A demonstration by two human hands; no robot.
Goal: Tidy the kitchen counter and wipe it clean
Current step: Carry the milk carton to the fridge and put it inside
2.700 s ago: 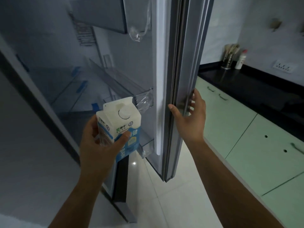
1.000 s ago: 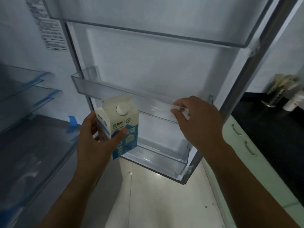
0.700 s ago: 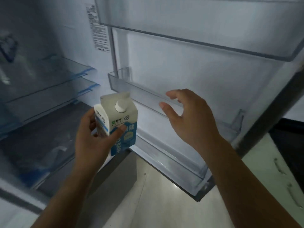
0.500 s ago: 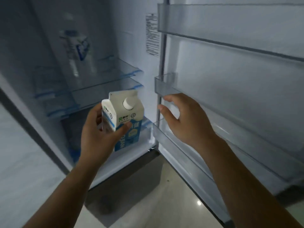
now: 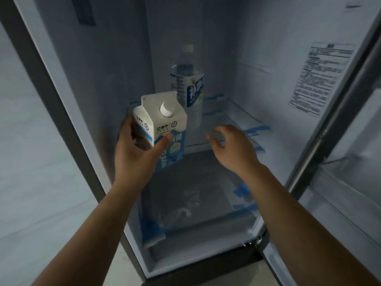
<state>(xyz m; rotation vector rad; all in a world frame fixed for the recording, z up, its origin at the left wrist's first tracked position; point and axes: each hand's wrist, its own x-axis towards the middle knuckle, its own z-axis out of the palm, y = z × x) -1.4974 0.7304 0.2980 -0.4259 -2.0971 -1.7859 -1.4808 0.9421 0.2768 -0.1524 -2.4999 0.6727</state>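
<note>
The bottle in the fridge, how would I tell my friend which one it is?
Look into the open fridge, at the glass shelf halfway up. The bottle stands upright there near the back, behind the milk carton in the left hand. It is the only clear, tall, round thing, with a pale cap and a blue-and-white label; the carton is a white box.
</note>
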